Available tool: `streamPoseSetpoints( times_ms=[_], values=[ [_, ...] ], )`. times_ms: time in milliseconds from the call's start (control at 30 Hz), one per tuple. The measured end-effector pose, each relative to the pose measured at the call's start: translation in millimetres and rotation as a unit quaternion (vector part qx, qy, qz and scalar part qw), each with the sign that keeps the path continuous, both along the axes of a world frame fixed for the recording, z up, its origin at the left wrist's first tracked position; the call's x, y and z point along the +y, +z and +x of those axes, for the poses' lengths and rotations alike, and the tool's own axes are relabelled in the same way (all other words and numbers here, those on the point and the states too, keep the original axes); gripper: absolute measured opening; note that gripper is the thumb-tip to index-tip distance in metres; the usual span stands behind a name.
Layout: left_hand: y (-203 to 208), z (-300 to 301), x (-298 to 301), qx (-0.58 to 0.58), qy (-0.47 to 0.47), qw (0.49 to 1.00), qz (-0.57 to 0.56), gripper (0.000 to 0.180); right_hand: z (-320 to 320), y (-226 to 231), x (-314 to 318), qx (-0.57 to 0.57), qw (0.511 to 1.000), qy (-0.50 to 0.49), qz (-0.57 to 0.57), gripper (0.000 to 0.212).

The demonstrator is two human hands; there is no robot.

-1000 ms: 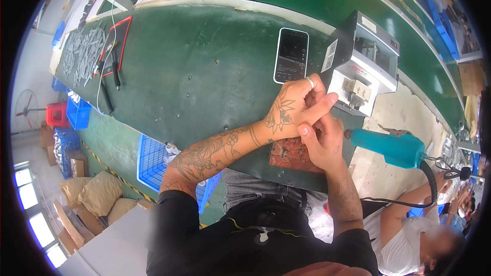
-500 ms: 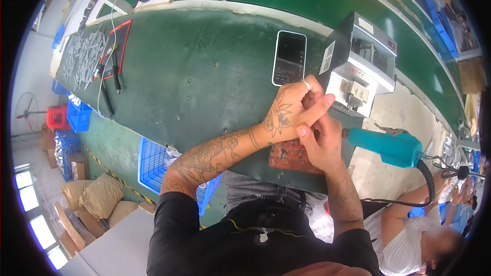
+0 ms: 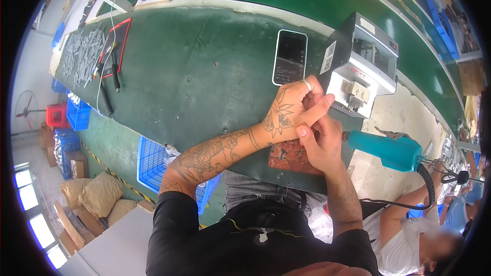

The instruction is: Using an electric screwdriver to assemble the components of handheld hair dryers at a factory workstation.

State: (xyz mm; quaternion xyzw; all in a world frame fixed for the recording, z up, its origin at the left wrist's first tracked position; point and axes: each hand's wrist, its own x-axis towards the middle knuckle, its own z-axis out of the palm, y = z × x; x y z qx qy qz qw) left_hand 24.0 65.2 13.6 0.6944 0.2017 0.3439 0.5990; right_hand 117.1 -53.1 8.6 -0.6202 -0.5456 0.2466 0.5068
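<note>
The left hand (image 3: 287, 110) and right hand (image 3: 324, 147) meet over the bench (image 3: 215, 87), fingers curled in against each other; whether they pinch something small between them I cannot tell. For work this close, steady wrists and a light fingertip touch should serve best, with the hands turned so the fingers don't hide the meeting point. The teal tool (image 3: 386, 150) points its tip at the right hand, just beside it – that hand had better not drift rightward.

The red plate (image 3: 289, 157) lies on the bench, nearer the body than the grip and partly behind the right hand in this view; contact there is unclear. The phone (image 3: 290, 56) lies beyond the left knuckles, and the machine (image 3: 376, 74) stands beyond the fingertips to the right – so reaching forward probably calls for care.
</note>
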Motion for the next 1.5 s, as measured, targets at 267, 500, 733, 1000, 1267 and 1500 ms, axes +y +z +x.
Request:
streamPoseSetpoints(
  times_ms=[267,500,733,1000,1267,1500],
  values=[
    [0.6,0.6,0.1,0.001,-0.005,1.000,0.002,0.029,0.4,-1.1,-0.5,-0.004,1.000,0.002,0.004,0.030],
    [1.7,-0.3,-0.2,-0.001,-0.023,1.000,-0.014,0.028,3.1,-7.2,-0.2,-0.010,1.000,0.000,0.026,0.027],
    [2.6,-1.0,0.2,0.004,-0.022,0.999,-0.023,0.027,1.2,-4.8,-0.4,0.003,1.000,-0.007,0.015,0.027],
    [-1.0,-1.0,-0.4,0.003,-0.021,1.000,-0.012,0.025,0.9,-1.9,0.0,0.008,1.000,-0.008,0.009,0.027],
    [1.1,0.0,-0.8,-0.003,-0.010,1.000,-0.016,0.024,1.8,-0.8,0.3,0.001,1.000,-0.003,0.006,0.027],
    [1.6,-0.5,-1.6,0.004,-0.009,1.000,-0.017,0.024,0.2,1.1,-1.0,0.002,1.000,-0.005,-0.010,0.025]
  ],
)
